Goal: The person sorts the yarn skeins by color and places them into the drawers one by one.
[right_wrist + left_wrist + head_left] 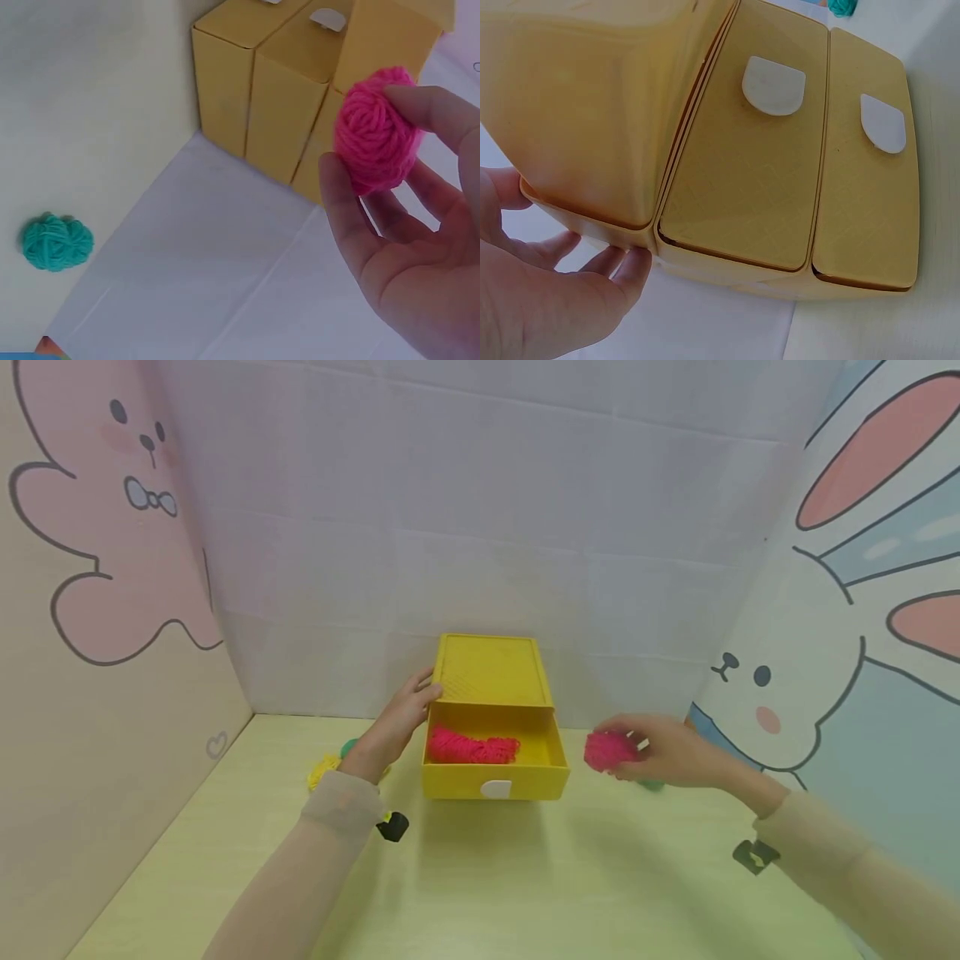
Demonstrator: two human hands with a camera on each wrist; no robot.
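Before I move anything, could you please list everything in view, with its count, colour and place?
table: one, pale yellow-green, at the bottom
box: one, yellow, on the table
open drawer: one, yellow, top of the box
closed drawers: two, yellow, below it
tabs: three, white, on the drawer fronts
drawer yarn: at least one, pink, in the open drawer
teal yarn: two, teal, either side of the box
yellow yarn: at least one, yellow, left, partly hidden
rabbit: one, white, right wall
pink ball: one, pink, in the right hand
sleeves: two, beige, on the arms
left hand: one, touching the box
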